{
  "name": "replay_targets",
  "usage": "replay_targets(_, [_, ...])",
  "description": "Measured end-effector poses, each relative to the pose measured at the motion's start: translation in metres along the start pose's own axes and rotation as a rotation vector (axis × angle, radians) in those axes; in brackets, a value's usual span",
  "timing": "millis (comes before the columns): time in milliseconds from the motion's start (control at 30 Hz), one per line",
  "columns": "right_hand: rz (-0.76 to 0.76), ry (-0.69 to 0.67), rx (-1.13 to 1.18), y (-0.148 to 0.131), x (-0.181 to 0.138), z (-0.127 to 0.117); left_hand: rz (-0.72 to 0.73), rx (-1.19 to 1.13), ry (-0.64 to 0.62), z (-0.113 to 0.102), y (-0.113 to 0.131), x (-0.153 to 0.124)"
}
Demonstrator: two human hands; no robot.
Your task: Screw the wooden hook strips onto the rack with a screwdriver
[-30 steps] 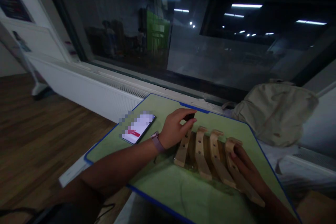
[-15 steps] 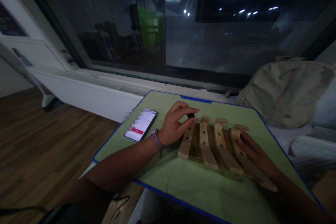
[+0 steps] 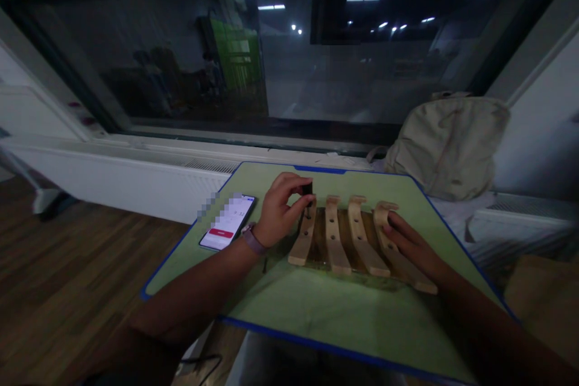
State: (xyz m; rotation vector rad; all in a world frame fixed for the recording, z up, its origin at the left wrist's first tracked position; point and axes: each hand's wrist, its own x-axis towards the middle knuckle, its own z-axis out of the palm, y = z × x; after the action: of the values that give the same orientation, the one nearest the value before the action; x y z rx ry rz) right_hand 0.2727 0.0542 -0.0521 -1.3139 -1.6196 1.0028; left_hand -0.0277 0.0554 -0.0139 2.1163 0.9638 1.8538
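**Tiny black fitting pinched above a slat**

The left hand (image 3: 280,211) grips a small black cylindrical fitting (image 3: 308,188) between thumb and fingers, just above the leftmost pale wooden slat (image 3: 304,235). The right hand (image 3: 409,244) lies open on the far slat. A slip could drop the fitting (a thin dark screw (image 3: 265,264) lies on the blue-edged green cutting mat (image 3: 316,307)), and the dim light would make it hard to find.

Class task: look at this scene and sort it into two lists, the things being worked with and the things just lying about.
Being worked with:
left hand, pinching a small dark fitting
right hand, resting on the wooden slatted rack

Lying about:
smartphone
canvas bag
radiator
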Motion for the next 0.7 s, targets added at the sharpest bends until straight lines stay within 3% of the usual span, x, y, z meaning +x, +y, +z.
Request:
replay_targets(200, [-0.031,-0.031,-0.017,0.0012,0.0028,0.0001,-0.201,-0.119,-0.031,0.0021,-0.0018,-0.0061])
replay_targets(433, [-0.045,-0.039,-0.012,0.0058,0.0043,-0.0008,-0.045,-0.040,-0.007,0.0012,-0.0040,-0.0023])
replay_targets(700, [-0.009,-0.031,-0.019,0.0057,0.0042,-0.0009,-0.131,-0.108,-0.021,0.0020,0.0026,-0.0078])
